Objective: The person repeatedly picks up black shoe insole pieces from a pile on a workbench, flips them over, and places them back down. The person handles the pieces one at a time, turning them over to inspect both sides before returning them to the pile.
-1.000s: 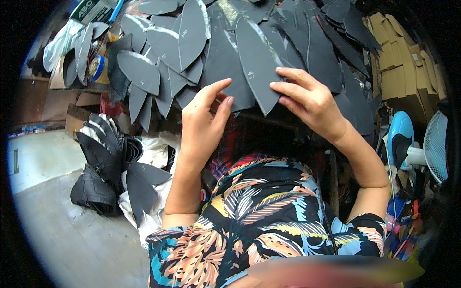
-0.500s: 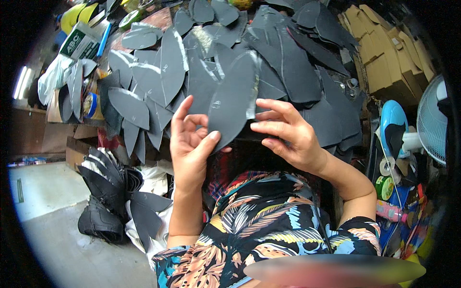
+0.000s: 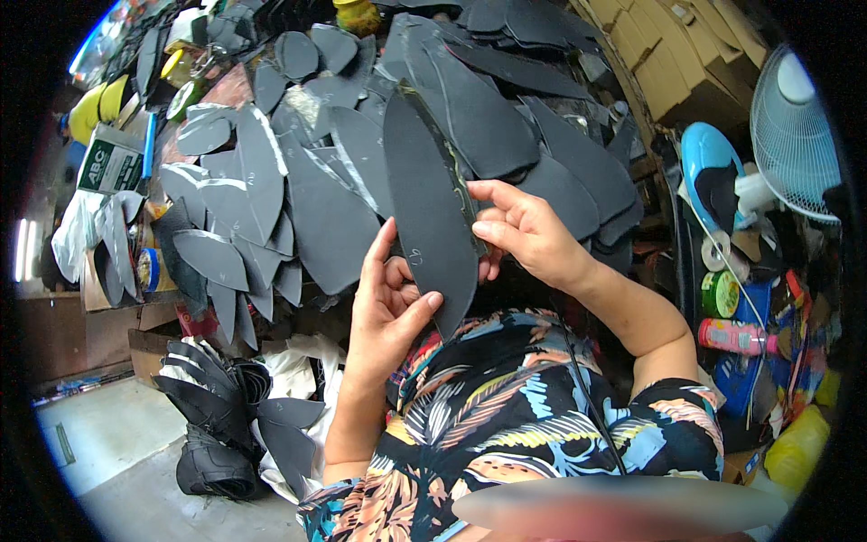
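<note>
Both hands have lifted one dark leaf-shaped piece [image 3: 432,203] up close. Left hand [image 3: 390,303] pinches its bottom tip; right hand [image 3: 526,233] holds its right edge, fingers partly hidden behind. More dark pieces [image 3: 271,194] cover the counter beyond.

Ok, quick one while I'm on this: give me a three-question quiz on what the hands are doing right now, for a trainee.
1. True or false: both hands grip the same long dark leaf-shaped piece.
2. Which hand takes the piece's lower tip? A) left hand B) right hand C) neither
3. Fill in: on the floor at lower left lies a bundle of dark ____ pieces.

Key
1. True. Both hands pinch it, held nearly upright over the pile of dark cut pieces.
2. A. The right hand holds its right edge, higher up.
3. Leaf-shaped.
</note>
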Demonstrator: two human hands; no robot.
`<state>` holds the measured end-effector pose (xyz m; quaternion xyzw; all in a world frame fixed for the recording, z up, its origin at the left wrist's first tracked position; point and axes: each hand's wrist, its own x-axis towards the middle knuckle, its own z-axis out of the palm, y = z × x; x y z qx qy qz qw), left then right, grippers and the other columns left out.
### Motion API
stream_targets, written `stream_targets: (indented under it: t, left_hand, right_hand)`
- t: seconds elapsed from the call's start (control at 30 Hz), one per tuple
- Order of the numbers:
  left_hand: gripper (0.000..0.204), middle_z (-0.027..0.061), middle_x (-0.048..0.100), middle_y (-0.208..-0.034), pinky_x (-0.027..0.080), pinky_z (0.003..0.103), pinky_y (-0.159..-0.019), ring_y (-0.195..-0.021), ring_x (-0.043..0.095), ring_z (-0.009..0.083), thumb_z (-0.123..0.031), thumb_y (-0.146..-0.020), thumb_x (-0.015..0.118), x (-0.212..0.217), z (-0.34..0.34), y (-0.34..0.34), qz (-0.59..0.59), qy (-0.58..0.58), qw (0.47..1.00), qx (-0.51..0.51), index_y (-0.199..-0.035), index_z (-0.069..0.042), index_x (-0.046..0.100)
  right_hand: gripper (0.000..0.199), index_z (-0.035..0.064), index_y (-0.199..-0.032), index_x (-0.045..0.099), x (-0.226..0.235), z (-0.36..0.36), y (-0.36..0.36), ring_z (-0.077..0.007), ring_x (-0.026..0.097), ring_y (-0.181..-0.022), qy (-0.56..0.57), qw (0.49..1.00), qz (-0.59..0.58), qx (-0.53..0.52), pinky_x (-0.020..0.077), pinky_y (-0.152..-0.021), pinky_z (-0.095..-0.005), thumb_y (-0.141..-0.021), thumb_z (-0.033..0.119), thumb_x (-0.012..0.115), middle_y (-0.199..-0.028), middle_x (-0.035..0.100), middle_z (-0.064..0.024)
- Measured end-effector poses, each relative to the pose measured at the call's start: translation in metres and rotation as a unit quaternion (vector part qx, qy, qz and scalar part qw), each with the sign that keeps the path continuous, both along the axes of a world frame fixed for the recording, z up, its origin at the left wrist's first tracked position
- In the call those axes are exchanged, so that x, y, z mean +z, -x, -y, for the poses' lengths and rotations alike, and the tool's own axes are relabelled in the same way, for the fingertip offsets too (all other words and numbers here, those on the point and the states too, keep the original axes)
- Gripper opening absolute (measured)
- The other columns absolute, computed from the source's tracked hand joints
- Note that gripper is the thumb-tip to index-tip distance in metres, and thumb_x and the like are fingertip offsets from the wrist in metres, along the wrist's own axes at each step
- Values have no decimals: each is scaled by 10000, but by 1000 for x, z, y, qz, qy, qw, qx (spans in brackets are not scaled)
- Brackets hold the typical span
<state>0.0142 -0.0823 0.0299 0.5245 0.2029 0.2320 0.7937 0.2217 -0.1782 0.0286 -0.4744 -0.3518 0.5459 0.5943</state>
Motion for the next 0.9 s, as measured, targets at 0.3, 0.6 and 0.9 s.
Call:
stream_targets:
  t: [0.3,0.6,0.9]
  left_hand:
    - [697,140,658,-1127,512,174,-627,-825,642,86,68,-920,581,4,-5,-4,-52,-41,995,76,-1530,10,248]
    - [686,82,657,-1051,495,162,-599,-781,617,63,47,-921,597,8,-18,-6,-87,-74,987,112,-1525,10,273]
    - [747,-4,490,-866,455,190,-582,-709,494,47,45,-903,628,4,-25,-15,-102,-88,986,95,-1549,-42,262]
  right_hand:
    - [313,0,-1300,587,10,20,-2,-59,602,-664,4,993,121,11,509,-586,-212,-1003,97,562,-803,642,-21]
    - [222,10,-1127,706,23,70,-54,-57,613,-732,-27,960,235,-152,521,-635,-207,-977,61,551,-814,660,-23]
    - [216,27,-1134,706,30,76,-86,-60,606,-710,13,899,369,-236,493,-638,-201,-987,115,575,-816,662,-16]
